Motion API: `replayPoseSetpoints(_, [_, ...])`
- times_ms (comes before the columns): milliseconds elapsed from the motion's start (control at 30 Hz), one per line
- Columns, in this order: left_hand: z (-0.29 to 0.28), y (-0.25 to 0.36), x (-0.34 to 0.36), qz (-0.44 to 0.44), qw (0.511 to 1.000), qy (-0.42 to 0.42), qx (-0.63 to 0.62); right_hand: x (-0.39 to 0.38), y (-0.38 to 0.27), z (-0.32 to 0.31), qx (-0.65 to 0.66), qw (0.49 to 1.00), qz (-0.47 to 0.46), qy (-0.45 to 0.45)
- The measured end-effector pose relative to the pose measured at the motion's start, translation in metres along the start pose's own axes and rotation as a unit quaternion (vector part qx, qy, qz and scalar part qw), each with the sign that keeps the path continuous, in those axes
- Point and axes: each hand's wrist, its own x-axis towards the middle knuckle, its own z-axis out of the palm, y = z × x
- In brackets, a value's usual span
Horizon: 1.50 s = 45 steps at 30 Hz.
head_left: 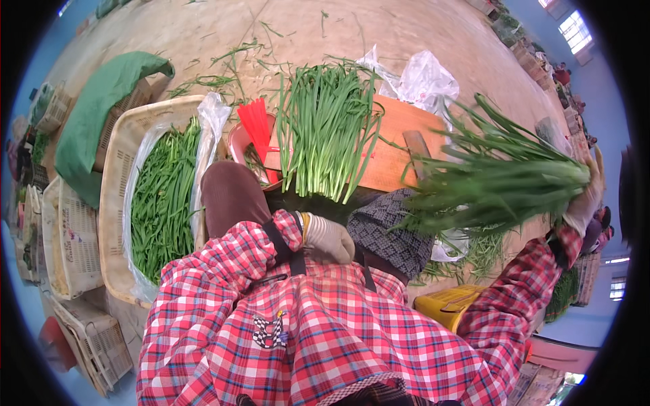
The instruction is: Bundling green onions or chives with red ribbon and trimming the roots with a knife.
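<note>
At left, greens (162,210) are being held in one crate (115,176); far centre, one garlic-chive pile (328,128) is being supported by one orange board (399,116); nearer, the left hand (328,239) is being rested, clenched; at right, one chive bundle (504,177), apparently being sorted, is being grasped by the right hand (585,201), steady lowering likely being needed.

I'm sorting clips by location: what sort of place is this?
Probably an indoor produce-handling shed: long green stalks lie across an orange board, a large plastic-lined crate holds more cut greens, and further crates stand to the left.
</note>
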Motion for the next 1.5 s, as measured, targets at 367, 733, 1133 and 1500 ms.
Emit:
replayPoseSetpoints(367, [0.036, 0.181, 0.035, 0.388, 0.758, -0.283, -0.44, -0.126, -0.013, 0.121, -0.162, 0.877, -0.44, -0.104])
replayPoseSetpoints(733, [-0.009, 0.148, -0.05, 0.467, 0.764, -0.076, -0.438, -0.211, -0.004, 0.195, 0.389, 0.88, 0.087, -0.258])
replayPoseSetpoints(1133, [-0.103, 0.06, -0.065, 0.239, 0.7, 0.672, -0.044, -0.267, 0.136, 0.329, 0.527, 0.599, 0.503, -0.332])
replayPoseSetpoints(1500, [-0.124, 0.016, -0.005, -0.093, 0.677, 0.729, 0.041, -0.329, 0.237, 0.281, -0.368, 0.831, 0.256, -0.327])
